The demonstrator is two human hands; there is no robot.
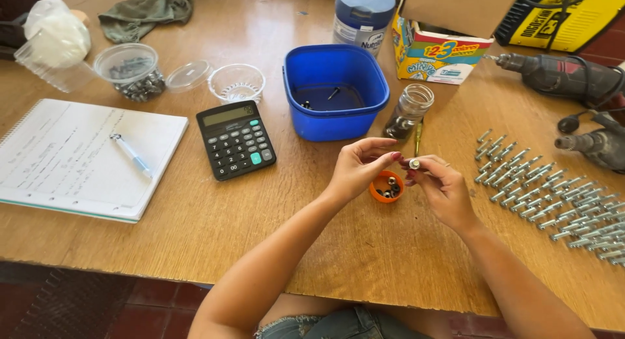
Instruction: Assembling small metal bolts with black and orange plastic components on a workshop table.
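1. At a wooden workbench (195, 222), a person's left hand (357, 169) and right hand (443, 189) meet above a small orange cap (379, 190) of nuts, fingertips of both pinched together on one silver bolt (415, 164).
2. The step in hand appears to be threading a nut onto that bolt; the fitting looks unfinished.
3. Rows of assembled bolts (553, 196) lie to the right, near two drills.
4. The next move likely calls for steady twisting, bolt held straight.
5. A blue tub (335, 121) stands just beyond.
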